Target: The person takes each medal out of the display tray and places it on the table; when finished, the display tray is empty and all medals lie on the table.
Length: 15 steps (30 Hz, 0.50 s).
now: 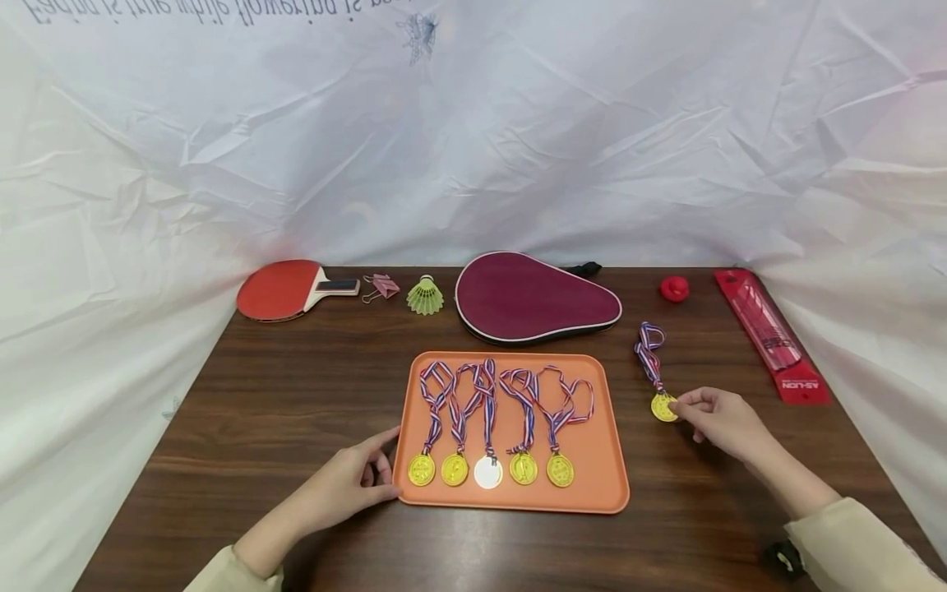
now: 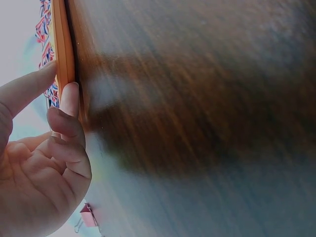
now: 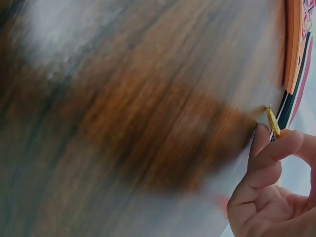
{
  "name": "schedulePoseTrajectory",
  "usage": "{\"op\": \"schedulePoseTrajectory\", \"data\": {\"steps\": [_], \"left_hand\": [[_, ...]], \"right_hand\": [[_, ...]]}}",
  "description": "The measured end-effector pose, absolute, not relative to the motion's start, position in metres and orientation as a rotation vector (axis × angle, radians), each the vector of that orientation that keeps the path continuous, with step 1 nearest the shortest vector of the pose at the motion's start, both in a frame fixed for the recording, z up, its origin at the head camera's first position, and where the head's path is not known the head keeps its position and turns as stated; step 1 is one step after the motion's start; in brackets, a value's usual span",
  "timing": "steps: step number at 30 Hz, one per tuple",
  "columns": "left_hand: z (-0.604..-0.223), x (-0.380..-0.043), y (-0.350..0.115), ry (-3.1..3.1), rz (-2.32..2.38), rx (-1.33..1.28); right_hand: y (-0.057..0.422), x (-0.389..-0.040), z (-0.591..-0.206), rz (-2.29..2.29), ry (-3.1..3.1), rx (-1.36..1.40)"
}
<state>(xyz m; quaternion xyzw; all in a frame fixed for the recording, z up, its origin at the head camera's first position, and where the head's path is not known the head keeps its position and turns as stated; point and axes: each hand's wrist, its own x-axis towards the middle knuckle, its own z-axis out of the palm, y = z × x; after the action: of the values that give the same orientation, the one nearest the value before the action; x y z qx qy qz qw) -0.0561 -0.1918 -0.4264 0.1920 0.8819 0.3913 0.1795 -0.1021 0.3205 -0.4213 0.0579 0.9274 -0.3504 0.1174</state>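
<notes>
An orange tray [image 1: 599, 436] holds several medals in a row with striped red, white and blue ribbons. Most are gold, like the gold medal [image 1: 422, 469] at the left end; one is a silver medal [image 1: 488, 473]. My left hand [image 1: 344, 485] is at the tray's left side, thumb and index fingertips spread along its rim. To the right of the tray, my right hand [image 1: 721, 419] pinches the edge of a separate gold medal [image 1: 663, 407] between thumb and fingers. That medal's ribbon [image 1: 649, 353] trails away from me over the table; in the right wrist view the medal [image 3: 273, 122] is tilted.
Along the back of the wooden table [image 1: 311, 395] lie a red paddle [image 1: 281, 290], a pink binder clip [image 1: 383, 285], a yellow-green shuttlecock [image 1: 425, 296], a maroon paddle case [image 1: 533, 300] and a small red object [image 1: 674, 288]. A red package [image 1: 773, 337] lies at the right.
</notes>
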Motion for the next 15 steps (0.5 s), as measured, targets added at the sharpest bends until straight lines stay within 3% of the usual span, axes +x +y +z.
{"op": "schedulePoseTrajectory", "data": {"steps": [15], "left_hand": [[-0.4272, -0.0578, -0.1914, 2.489, 1.073, 0.52]], "right_hand": [[0.3233, -0.1009, -0.427, -0.961, 2.751, 0.121]]}}
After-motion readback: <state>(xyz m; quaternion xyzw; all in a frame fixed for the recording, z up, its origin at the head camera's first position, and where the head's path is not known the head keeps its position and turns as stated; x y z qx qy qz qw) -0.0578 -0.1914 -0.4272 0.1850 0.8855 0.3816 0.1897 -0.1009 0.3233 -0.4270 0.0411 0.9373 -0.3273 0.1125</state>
